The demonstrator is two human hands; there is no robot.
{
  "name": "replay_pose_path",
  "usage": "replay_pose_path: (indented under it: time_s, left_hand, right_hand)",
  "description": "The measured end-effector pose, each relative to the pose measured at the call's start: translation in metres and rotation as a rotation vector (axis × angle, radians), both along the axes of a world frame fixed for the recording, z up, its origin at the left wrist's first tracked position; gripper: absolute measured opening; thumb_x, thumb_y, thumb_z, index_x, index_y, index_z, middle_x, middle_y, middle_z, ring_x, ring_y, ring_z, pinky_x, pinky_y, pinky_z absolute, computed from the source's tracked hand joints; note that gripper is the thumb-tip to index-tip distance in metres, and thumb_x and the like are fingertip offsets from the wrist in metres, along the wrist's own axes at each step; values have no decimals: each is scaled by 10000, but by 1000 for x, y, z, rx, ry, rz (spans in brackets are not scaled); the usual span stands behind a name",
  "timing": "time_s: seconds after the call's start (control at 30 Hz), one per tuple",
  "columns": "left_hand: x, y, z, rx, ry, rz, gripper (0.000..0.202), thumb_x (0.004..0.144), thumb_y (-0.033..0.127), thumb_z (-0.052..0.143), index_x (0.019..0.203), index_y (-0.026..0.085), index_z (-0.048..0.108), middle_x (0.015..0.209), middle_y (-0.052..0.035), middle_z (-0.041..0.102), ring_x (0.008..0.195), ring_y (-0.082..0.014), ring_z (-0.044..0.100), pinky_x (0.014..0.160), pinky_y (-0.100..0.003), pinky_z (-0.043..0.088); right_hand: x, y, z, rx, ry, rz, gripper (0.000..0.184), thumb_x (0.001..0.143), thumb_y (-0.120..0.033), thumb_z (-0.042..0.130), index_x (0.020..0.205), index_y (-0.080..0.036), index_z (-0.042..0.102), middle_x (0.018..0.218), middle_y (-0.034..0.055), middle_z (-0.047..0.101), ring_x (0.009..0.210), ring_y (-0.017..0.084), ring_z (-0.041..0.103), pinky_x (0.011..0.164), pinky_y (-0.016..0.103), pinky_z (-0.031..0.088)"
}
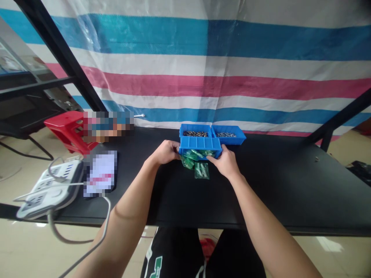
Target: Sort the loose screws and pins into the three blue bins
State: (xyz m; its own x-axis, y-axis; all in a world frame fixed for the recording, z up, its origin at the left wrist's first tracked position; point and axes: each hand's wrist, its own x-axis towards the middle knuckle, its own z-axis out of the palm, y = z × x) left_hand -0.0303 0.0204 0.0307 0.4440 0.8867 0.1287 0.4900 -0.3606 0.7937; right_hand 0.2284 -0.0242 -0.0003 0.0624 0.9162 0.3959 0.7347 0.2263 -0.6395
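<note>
A blue plastic bin is tipped over toward me at the middle of the black table. My left hand grips its left end, and my right hand is closed around the right end. Small clear-green plastic packets lie in the bin's mouth and partly outside it. One flat packet with pale pieces inside rests on the table just in front. Directly behind stand two more blue bins, the left one with dark-and-brassy small metal parts, the right one with silvery ones.
At the left of the black table sit a white power strip with cables and a blurred-out flat device. A red stool stands beyond. A striped sheet hangs behind. One tiny part lies far right.
</note>
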Motion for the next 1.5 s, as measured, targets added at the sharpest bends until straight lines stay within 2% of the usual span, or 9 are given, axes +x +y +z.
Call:
replay_pose_path:
  time_s: [0.2, 0.37, 0.5, 0.73, 1.0, 1.2, 1.33, 1.5]
  left_hand:
    - [-2, 0, 3, 75, 109, -13, 182, 577, 254, 715, 572, 139, 573, 544, 62, 485, 545, -84, 433, 534, -200, 334]
    - [0, 0, 5, 174, 157, 4, 219, 596, 263, 704, 535, 150, 527, 543, 52, 490, 534, -83, 424, 529, -211, 331]
    - [-1, 2, 2, 318, 173, 20, 250, 613, 265, 699, 519, 150, 498, 543, 52, 487, 523, -74, 415, 527, -210, 322]
    - [-4, 4, -4, 472, 68, 68, 256, 639, 286, 717, 554, 155, 513, 578, 42, 541, 529, -73, 457, 535, -202, 347]
    - [-3, 3, -2, 410, 33, 71, 276, 612, 247, 723, 540, 150, 474, 547, 59, 492, 518, -63, 417, 510, -192, 318]
    - [-1, -2, 4, 364, 56, -10, 303, 615, 216, 661, 520, 160, 379, 531, 69, 399, 505, -55, 345, 494, -190, 283]
    - [-1, -3, 6, 409, 35, -16, 241, 598, 150, 603, 531, 167, 372, 550, 60, 409, 515, -61, 340, 504, -204, 285]
    - [-2, -2, 6, 476, 15, -18, 225, 572, 96, 549, 524, 170, 343, 553, 60, 384, 509, -58, 325, 504, -218, 270]
  right_hand:
    - [0, 2, -3, -23, 30, 29, 362, 611, -354, 745, 843, -197, 516, 756, 63, 669, 671, 230, 639, 609, 309, 476]
    - [2, 0, -1, -135, 58, 69, 490, 523, -284, 777, 894, -194, 471, 767, 37, 645, 620, 192, 611, 571, 286, 462]
    - [6, -2, 2, -252, 95, 139, 554, 538, -253, 752, 990, -191, 437, 792, 18, 627, 636, 175, 613, 587, 275, 463]
    - [10, -2, -7, -282, 177, 272, 705, 564, -232, 759, 1133, -199, 346, 1117, 109, 544, 793, 190, 606, 683, 333, 517]
    - [11, -5, -5, -357, 177, 277, 1052, 448, -428, 865, 1265, -202, 242, 1259, 160, 454, 1005, 281, 558, 822, 447, 513]
    - [12, -7, -4, -383, 156, 323, 1077, 417, -486, 868, 1266, -209, 267, 1250, 153, 457, 1062, 302, 527, 854, 460, 493]
    - [12, -9, -2, -404, 129, 348, 1103, 399, -493, 876, 1273, -205, 268, 1259, 155, 455, 1097, 307, 509, 862, 446, 489]
    - [15, -10, 5, -353, 162, 366, 1008, 458, -489, 861, 1259, -207, 319, 1139, 119, 537, 975, 263, 556, 764, 382, 504]
